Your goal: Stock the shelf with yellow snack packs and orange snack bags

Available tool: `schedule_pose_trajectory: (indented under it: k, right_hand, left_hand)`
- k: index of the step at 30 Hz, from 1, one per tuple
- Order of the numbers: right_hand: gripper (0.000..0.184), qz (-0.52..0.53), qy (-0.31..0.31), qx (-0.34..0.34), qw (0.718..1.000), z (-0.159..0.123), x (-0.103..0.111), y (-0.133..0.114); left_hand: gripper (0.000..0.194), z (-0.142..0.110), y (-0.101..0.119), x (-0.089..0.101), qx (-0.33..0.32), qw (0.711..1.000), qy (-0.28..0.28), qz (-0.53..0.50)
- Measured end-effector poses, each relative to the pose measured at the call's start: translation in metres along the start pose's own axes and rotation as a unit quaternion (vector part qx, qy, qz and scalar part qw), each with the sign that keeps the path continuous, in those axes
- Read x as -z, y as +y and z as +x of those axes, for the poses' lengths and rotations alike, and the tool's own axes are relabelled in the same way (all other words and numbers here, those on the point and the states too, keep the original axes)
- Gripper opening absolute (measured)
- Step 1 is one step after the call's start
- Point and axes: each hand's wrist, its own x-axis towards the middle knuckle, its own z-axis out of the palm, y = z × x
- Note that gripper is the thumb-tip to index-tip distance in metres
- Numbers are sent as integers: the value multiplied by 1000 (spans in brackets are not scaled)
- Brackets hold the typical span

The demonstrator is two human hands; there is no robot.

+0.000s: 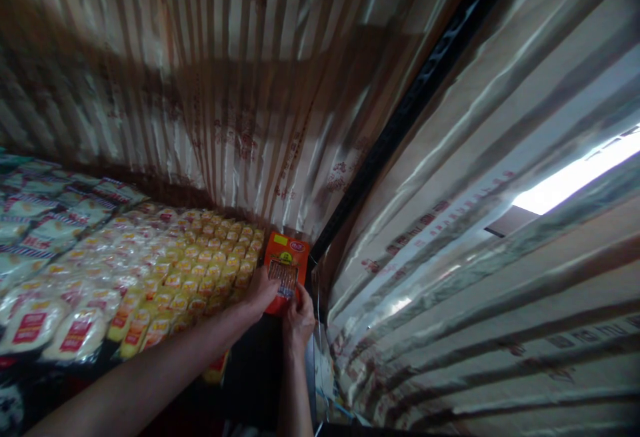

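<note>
An orange snack packet (301,260) with a yellow label and a picture of brown sticks on its front stands upright at the right end of the shelf, near the corner post. My left hand (263,291) grips its left edge, the thumb lying over the front. At the lower right edge, my right hand (300,320) has its fingers bent around the packet; part of its grip is hidden. Just left of the packet, rows of small yellow-wrapped snacks (205,270) lie close together.
Further left are clear-wrapped round cakes (83,330) and pale bags (55,217) with striped edges. A dark metal post (380,150) slants up from the corner. Printed translucent sheeting (240,103) hangs behind the shelf, and more sheeting (450,277) covers the right side.
</note>
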Motion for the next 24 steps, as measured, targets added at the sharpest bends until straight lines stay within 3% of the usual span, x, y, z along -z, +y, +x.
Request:
schedule_pose_trajectory:
  k: [10, 16, 24]
  right_hand:
    - [49, -63, 11, 50, 997, 7, -15, 12]
    - [47, -138, 10, 57, 989, 5, -16, 7]
    - [43, -165, 23, 61, 984, 5, -17, 8]
  left_hand:
    - [22, 9, -2, -4, -7, 999, 14, 34]
    - [25, 11, -4, -8, -24, 998, 16, 60]
    - [26, 10, -6, -12, -42, 995, 15, 92]
